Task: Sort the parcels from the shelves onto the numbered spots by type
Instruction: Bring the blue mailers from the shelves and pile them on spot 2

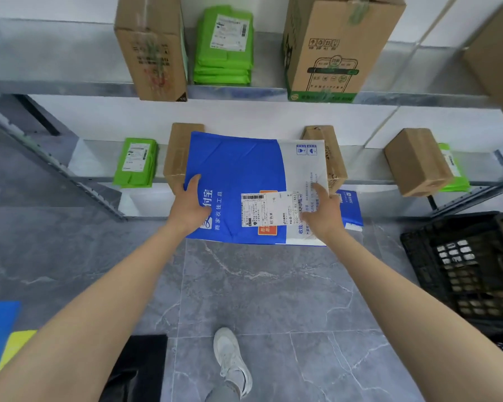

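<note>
A flat blue and white mailer [244,166] with a white shipping label hangs in front of the lower shelf. My left hand [190,203] grips its left edge, thumb on top. My right hand [323,210] holds its right part, thumb on the white area. A second blue mailer [352,207] shows just behind my right hand, low by the shelf. On the lower shelf stand a stack of green mailers [135,163] and brown boxes [417,161]. The upper shelf carries two tall cardboard boxes [154,50] [331,47] with a green mailer stack [225,44] between them.
A black plastic crate [465,265] stands on the grey tiled floor at the right. Blue and yellow sheets [0,335] lie at the lower left beside a black object [140,369]. My white shoe [233,361] is on the floor below. Another box [500,62] juts in at the upper right.
</note>
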